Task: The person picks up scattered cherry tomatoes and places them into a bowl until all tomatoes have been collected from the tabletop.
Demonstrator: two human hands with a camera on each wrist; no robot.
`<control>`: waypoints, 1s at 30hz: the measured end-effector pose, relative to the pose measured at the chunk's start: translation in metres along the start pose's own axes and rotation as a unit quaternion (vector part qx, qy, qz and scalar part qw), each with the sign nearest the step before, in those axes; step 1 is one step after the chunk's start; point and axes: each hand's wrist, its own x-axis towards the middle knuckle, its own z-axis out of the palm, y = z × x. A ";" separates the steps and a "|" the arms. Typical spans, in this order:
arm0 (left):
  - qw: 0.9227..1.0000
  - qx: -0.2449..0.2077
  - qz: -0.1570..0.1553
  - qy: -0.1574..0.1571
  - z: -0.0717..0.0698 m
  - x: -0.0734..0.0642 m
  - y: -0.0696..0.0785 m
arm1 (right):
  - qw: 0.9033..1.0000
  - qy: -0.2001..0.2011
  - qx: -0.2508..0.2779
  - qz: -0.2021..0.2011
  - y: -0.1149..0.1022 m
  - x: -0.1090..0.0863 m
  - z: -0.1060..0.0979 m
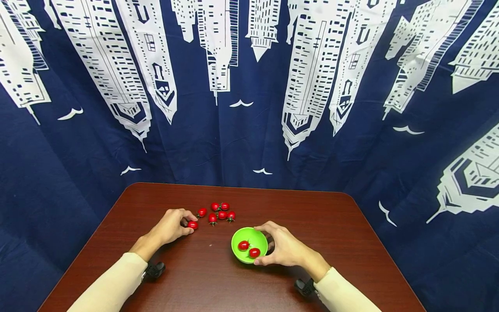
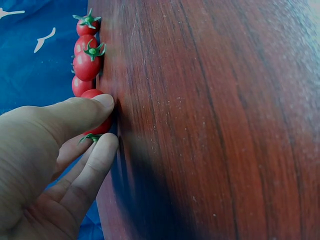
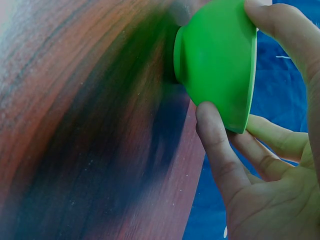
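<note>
A small cherry tomato (image 1: 192, 225) sits between the thumb and fingers of my left hand (image 1: 170, 226), which pinches it at the table surface. The left wrist view shows the thumb and a fingertip against this tomato (image 2: 103, 126), its green stalk partly hidden. My right hand (image 1: 286, 245) holds a light green bowl (image 1: 238, 236) by its right side, thumb on the near rim and fingers round the far side. Inside the bowl lie two tomatoes (image 1: 248, 248). In the right wrist view the bowl (image 3: 215, 60) stands upright on its foot.
Just beyond the left hand lies one loose tomato (image 1: 202, 212). A cluster of several more tomatoes (image 1: 222, 215) is to its right. Everything rests on a dark red-brown wooden table (image 1: 312, 216), with a navy curtain (image 1: 241, 143) behind its far edge.
</note>
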 end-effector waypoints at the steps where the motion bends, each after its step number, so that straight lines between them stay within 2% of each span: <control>1: 1.000 0.001 0.001 0.000 0.000 0.000 0.000 | 1.000 0.000 0.000 0.000 0.000 0.000 0.000; 15: 1.000 0.007 0.002 0.014 -0.004 0.001 0.002 | 1.000 0.001 -0.004 0.002 0.000 0.000 0.001; 22: 1.000 0.013 0.017 0.023 -0.008 0.002 0.011 | 1.000 0.003 -0.006 0.002 -0.001 0.000 0.000; 30: 0.998 -0.008 0.044 0.036 -0.007 0.004 0.024 | 1.000 -0.001 -0.007 0.002 -0.001 0.000 0.000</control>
